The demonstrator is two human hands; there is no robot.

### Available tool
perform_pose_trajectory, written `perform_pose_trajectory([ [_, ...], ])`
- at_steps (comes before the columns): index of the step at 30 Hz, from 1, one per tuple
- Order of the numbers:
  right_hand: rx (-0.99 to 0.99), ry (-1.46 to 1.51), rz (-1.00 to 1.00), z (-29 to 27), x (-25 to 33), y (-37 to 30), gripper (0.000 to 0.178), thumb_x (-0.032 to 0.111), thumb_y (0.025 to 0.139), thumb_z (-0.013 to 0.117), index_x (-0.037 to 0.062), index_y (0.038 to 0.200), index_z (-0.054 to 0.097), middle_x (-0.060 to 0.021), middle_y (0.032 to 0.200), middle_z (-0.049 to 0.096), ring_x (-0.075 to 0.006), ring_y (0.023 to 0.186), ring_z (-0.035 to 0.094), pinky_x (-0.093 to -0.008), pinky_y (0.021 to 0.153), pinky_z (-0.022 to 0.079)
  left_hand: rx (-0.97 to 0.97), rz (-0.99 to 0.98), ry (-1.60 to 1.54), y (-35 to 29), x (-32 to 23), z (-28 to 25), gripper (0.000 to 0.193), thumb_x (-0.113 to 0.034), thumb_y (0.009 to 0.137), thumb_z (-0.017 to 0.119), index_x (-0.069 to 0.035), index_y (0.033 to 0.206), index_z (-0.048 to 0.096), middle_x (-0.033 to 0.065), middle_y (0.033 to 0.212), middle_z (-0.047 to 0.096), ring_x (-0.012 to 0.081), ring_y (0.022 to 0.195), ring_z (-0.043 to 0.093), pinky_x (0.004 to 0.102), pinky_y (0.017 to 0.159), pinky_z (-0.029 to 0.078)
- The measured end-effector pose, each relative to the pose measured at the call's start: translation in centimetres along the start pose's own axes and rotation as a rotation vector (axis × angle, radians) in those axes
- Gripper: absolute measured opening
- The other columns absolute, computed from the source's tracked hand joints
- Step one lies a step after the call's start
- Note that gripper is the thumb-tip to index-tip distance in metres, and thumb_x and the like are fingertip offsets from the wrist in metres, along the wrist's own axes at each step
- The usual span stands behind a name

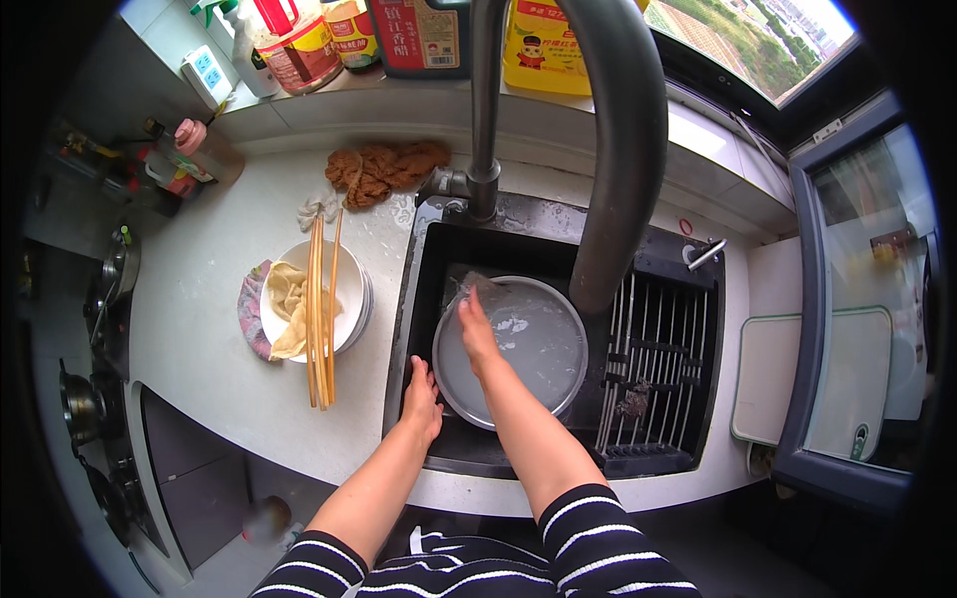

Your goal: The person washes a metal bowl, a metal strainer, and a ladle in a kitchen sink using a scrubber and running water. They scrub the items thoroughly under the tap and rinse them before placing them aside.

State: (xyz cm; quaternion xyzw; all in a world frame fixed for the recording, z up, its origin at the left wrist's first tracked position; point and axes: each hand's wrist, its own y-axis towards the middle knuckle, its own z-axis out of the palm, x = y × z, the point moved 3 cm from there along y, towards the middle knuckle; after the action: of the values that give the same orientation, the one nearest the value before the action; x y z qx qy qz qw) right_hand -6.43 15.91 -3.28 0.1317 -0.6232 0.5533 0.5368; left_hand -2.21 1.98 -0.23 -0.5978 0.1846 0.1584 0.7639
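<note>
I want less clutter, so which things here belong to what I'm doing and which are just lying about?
Seemingly in use:
sink
pan of cloudy water
see-through scrap at your right fingers
tap, maybe

Seemingly lying about:
bowl with chopsticks across
brown cloth
yellow jug

A tiled ledge (pixel 299 120) runs along the far edge of the pale desk (pixel 194 279), meeting a tiled wall (pixel 179 30) near the far left corner. Daylight enters by a window (pixel 758 40) beyond the far right corner; its dark-framed sash (pixel 862 289) stands open beside the right edge. Below the near left edge show a grey cabinet (pixel 189 444) and pale floor (pixel 227 563).
</note>
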Motion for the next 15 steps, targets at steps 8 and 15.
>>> perform_pose_trajectory([
  [8, 0.621, -0.803, 0.127, -3.7, -5.6, -7.8, 0.064, 0.058, 0.093, 0.023, 0.0137, 0.132, 0.048, -0.0151, 0.133, 0.048, -0.036, 0.122, 0.043, -0.0337, 0.103, 0.032, -0.016, 0.005, 0.073, -1.3, -0.6, 1.9, 0.084, -0.067, 0.086, 0.032, -0.01, 0.146, 0.013, 0.0132, 0.15, 0.017, 0.0284, 0.138, 0.014, 0.0512, 0.109, 0.001],
  [15, 0.729, -2.118, 0.141, -13.7, 2.6, -9.5, 0.06, 0.059, 0.09, 0.032, 0.0159, 0.119, 0.061, -0.0086, 0.128, 0.053, -0.0278, 0.13, 0.035, -0.057, 0.109, 0.003, -0.165, 0.325, 0.797, 0.6, 0.9, 1.4, 0.084, -0.024, 0.085, 0.06, -0.001, 0.144, 0.005, 0.0223, 0.15, 0.005, 0.0316, 0.139, 0.014, 0.034, 0.111, 0.018],
])
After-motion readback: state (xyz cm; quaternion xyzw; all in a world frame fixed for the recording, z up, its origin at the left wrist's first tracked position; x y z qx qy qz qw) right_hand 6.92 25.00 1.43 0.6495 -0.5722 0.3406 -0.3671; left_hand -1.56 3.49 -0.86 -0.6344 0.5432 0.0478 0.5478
